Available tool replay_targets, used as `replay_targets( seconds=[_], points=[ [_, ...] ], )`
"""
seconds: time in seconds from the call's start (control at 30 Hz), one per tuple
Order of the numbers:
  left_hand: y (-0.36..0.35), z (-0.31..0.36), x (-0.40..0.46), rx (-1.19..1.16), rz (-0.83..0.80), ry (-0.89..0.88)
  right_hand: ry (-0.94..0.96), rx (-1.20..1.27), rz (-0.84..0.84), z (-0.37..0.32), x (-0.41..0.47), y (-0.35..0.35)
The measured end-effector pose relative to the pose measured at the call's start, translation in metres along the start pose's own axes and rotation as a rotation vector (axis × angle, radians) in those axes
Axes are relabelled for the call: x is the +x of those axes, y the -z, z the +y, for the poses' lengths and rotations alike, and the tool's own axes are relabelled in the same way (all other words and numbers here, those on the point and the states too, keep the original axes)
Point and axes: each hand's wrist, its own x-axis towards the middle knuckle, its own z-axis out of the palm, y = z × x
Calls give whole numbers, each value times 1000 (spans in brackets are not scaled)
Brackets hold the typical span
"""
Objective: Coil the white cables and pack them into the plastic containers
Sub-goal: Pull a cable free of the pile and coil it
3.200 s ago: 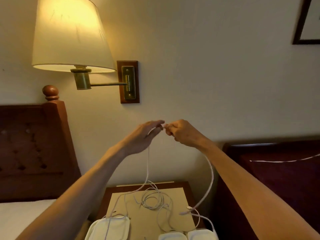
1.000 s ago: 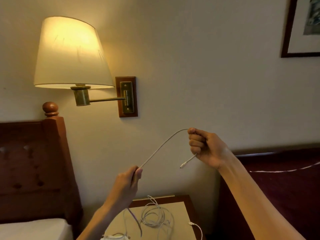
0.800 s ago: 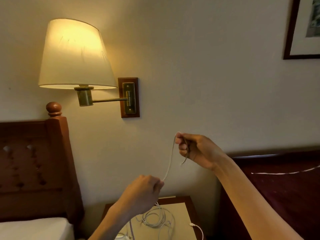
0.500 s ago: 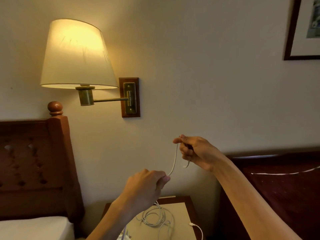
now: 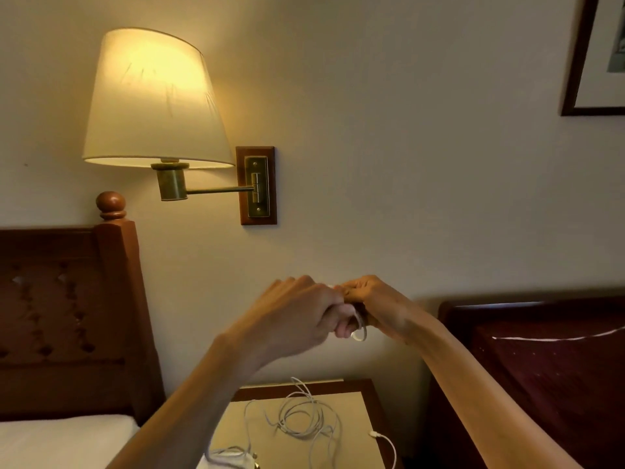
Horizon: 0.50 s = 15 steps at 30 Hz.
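The left hand (image 5: 297,316) and the right hand (image 5: 375,306) were up in front of the wall, knuckles touching, both closed around a white cable (image 5: 360,328). A small loop of it hung out between the curled fingers, and I could not tell how much more was bunched inside the fists. Below them, on the nightstand (image 5: 368,389), a loose tangle of white cables (image 5: 304,418) lay spread across the pale top, with one plug end (image 5: 373,434) lying apart near the right edge. At the very bottom something white (image 5: 230,456) showed, too cut off to make out. A lit wall lamp (image 5: 152,99) glowed above the wooden headboard (image 5: 67,316) to the left.
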Motion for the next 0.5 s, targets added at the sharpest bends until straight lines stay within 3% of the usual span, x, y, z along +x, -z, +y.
replay_targets(
  seconds=[0.17, 0.37, 0.5],
  points=[
    [-10, -38, 14, -82, 186, -104, 22, 249, -94, 7, -3, 6],
    [-33, -59, 19, -375, 312, -117, -34, 665, -425, 11, -2, 10],
    [-57, -73, 3, -692, 433, 73, -25, 968, -557, 2, -9, 31]
  ],
)
